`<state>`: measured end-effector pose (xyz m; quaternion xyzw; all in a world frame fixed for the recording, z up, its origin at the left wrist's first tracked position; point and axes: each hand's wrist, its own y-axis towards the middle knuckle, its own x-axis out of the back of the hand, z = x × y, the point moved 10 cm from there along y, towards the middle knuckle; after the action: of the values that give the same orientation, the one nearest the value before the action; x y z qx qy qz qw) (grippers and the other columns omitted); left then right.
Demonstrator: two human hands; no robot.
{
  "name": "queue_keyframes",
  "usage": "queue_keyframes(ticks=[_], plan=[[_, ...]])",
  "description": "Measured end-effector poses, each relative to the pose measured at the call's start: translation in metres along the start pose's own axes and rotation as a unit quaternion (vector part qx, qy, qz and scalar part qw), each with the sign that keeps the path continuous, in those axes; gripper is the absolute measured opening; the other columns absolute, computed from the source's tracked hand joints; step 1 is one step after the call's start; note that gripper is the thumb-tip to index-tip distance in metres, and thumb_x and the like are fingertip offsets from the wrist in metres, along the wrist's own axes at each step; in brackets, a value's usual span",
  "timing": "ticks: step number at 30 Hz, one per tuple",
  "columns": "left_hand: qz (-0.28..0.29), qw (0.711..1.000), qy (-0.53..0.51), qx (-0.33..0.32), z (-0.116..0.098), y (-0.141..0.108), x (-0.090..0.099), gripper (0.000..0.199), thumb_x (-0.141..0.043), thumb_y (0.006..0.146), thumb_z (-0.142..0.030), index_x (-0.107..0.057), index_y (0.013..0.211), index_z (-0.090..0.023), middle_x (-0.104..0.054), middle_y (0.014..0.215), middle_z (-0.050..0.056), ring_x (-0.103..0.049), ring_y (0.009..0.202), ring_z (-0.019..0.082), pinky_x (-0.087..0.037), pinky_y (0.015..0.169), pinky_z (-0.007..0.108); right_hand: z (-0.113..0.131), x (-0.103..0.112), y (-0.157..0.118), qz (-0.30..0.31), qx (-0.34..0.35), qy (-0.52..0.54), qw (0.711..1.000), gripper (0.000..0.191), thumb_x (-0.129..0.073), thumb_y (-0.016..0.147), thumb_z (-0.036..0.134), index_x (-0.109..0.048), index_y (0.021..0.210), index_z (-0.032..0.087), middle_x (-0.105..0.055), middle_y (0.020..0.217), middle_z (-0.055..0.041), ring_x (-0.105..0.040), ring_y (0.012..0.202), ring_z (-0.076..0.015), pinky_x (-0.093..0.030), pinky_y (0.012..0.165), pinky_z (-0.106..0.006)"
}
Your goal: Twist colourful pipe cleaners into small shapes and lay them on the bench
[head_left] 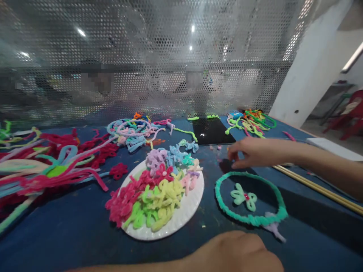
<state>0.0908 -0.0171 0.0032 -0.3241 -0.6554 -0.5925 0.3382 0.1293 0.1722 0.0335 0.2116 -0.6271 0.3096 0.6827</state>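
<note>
We see a teal fuzzy ring lying flat at four o'clock from the middle of our view, an unbroken oval (a little lumpy, we notice) with a pointed bump near its own four o'clock. Inside, touching none of the band, lies a mint-green looped bow with a small red centre, slightly toward nine o'clock from the ring's middle. Between four and five o'clock we find a fuzzy lilac piece showing on both sides of the band, its tail pointing outward.
</note>
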Motion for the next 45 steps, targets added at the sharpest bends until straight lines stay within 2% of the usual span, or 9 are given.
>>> queue_keyframes(ticks=[3,7,13,19,23,29,37,42,45], plan=[[0.003,0.999,0.022,-0.022,-0.007,0.006,0.007,0.017,-0.068,0.083,-0.026,-0.055,0.079,-0.017,-0.049,0.063,-0.003,-0.045,0.059,0.013,-0.038,0.052,0.024,-0.019,-0.029,-0.038,0.011,-0.071,0.083,0.994,0.022,-0.056,0.082,0.036,-0.066,0.092,0.018,-0.069,0.087,-0.0066,-0.060,0.069,-0.0179,-0.040,0.057,-0.026],[-0.008,0.999,0.047,-0.024,-0.011,0.014,0.021,0.032,-0.050,0.095,-0.027,-0.051,0.065,-0.015,-0.045,0.060,-0.002,-0.040,0.055,0.013,-0.034,0.053,0.026,-0.028,-0.029,-0.045,-0.028,-0.079,0.141,0.986,0.017,-0.051,0.082,0.030,-0.059,0.077,0.018,-0.063,0.074,-0.0053,-0.054,0.065,-0.0173,-0.038,0.061,-0.028],[0.000,0.998,0.061,-0.029,-0.014,0.014,0.021,0.034,-0.046,0.096,-0.026,-0.047,0.064,-0.016,-0.042,0.060,-0.003,-0.039,0.055,0.012,-0.032,0.053,0.025,-0.064,0.010,-0.033,-0.153,-0.127,0.194,0.961,0.023,-0.042,0.087,0.039,-0.048,0.075,0.020,-0.048,0.060,0.0023,-0.043,0.051,-0.0117,-0.035,0.052,-0.025],[-0.017,0.996,0.088,-0.024,-0.011,0.013,0.021,0.030,-0.051,0.094,-0.023,-0.044,0.065,-0.017,-0.041,0.059,-0.004,-0.040,0.055,0.012,-0.030,0.051,0.025,-0.112,0.034,-0.014,-0.256,-0.230,0.198,0.918,0.019,-0.042,0.090,0.027,-0.046,0.073,0.020,-0.041,0.053,0.0054,-0.040,0.042,-0.0104,-0.034,0.045,-0.025],[-0.054,0.995,0.082,-0.017,-0.008,0.014,0.029,0.031,-0.048,0.094,-0.020,-0.047,0.064,-0.016,-0.042,0.058,-0.003,-0.040,0.055,0.012,-0.029,0.050,0.025,-0.138,0.042,0.008,-0.274,-0.296,0.165,0.900,0.021,-0.046,0.094,0.029,-0.055,0.081,0.016,-0.052,0.062,0.0027,-0.048,0.048,-0.0092,-0.041,0.048,-0.024],[-0.043,0.997,0.065,-0.006,-0.004,0.012,0.027,0.029,-0.049,0.094,-0.019,-0.048,0.065,-0.016,-0.044,0.058,-0.003,-0.043,0.056,0.012,-0.029,0.048,0.025,-0.159,0.036,0.050,-0.240,-0.341,0.113,0.902,0.024,-0.055,0.093,0.034,-0.061,0.104,0.014,-0.064,0.098,-0.0050,-0.063,0.081,-0.0148,-0.054,0.072,-0.033],[-0.075,0.996,0.048,0.004,0.000,0.009,0.023,0.028,-0.048,0.095,-0.016,-0.048,0.067,-0.018,-0.045,0.058,-0.003,-0.048,0.058,0.012,-0.035,0.051,0.024,-0.151,0.034,0.072,-0.292,-0.309,0.033,0.905,0.025,-0.058,0.091,0.032,-0.060,0.109,0.014,-0.062,0.110,-0.0074,-0.061,0.096,-0.0195,-0.051,0.084,-0.040],[-0.090,0.994,0.056,0.013,0.000,0.009,0.026,0.033,-0.045,0.095,-0.016,-0.047,0.063,-0.018,-0.044,0.055,-0.004,-0.047,0.054,0.012,-0.035,0.049,0.024,-0.105,0.046,0.056,-0.357,-0.232,0.011,0.905,0.017,-0.052,0.088,0.023,-0.061,0.099,0.014,-0.063,0.105,-0.0141,-0.058,0.098,-0.0263,-0.044,0.082,-0.039],[-0.077,0.995,0.060,0.010,-0.002,0.011,0.027,0.032,-0.044,0.095,-0.015,-0.049,0.063,-0.017,-0.047,0.055,-0.004,-0.048,0.054,0.012,-0.034,0.050,0.024,-0.074,0.040,0.032,-0.363,-0.176,0.028,0.915,0.013,-0.049,0.085,0.020,-0.061,0.089,0.017,-0.066,0.091,-0.0102,-0.060,0.085,-0.0240,-0.043,0.075,-0.033]])
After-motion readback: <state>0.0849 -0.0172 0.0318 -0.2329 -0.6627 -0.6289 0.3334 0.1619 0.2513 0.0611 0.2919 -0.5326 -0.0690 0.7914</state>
